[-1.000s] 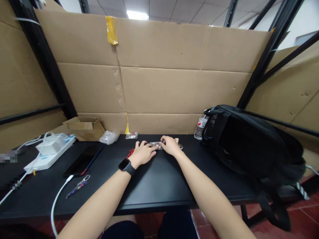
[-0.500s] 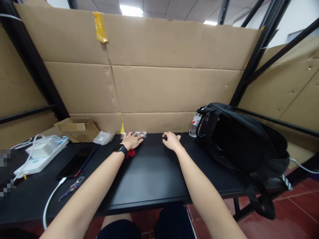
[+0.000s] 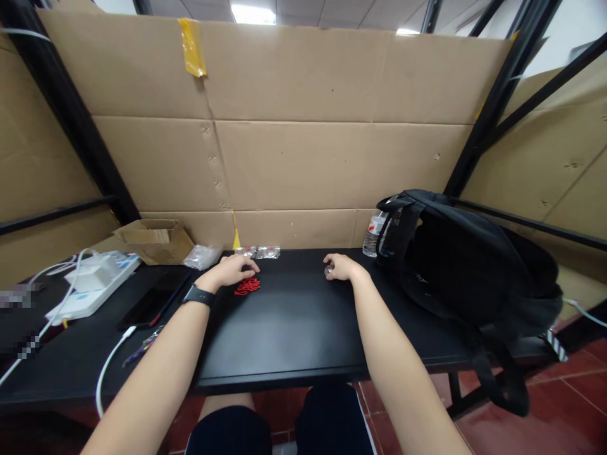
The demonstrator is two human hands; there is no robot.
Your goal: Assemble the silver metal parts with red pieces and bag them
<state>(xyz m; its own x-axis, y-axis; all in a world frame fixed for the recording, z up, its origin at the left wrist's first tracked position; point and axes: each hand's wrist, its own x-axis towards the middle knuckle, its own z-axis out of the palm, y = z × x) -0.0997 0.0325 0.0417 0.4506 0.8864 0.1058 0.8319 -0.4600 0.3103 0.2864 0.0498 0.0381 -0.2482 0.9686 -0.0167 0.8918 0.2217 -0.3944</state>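
Beside the bunched red cord [image 3: 248, 286], the nearer left hand [image 3: 230, 270] is being held fingers-apart, while well rightward a small shiny object [image 3: 327, 270] is being pinched by the right hand [image 3: 344, 268].

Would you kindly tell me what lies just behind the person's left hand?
Behind the left hand, two small clear packets lie near the cardboard wall. Whatever the hand itself covers on the table cannot be seen.

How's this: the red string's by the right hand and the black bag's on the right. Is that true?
No: the head view shows the red string by the left hand, not the right hand. The black bag is on the right.
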